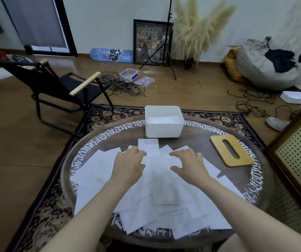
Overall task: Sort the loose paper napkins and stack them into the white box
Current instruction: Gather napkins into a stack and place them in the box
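Observation:
Several loose white paper napkins (pixel 157 195) lie spread in an overlapping heap over the round table (pixel 218 140). The white box (pixel 164 128) stands at the table's far side, with a flat layer of white napkins inside. My left hand (pixel 128 164) rests on the heap's far left part, fingers slightly bent on the paper. My right hand (pixel 189 164) lies on the far right part, fingers spread and thumb out. Between the two hands sits one napkin (pixel 148 146) that points toward the box. Neither hand grips anything that I can see.
A wooden lid with an oval slot (pixel 231 151) lies on the table's right side. A black folding chair (pixel 69 91) stands at the left, beyond the rug. Cables (pixel 124 86) lie on the floor behind the table, and a perforated panel (pixel 298 146) stands at the right.

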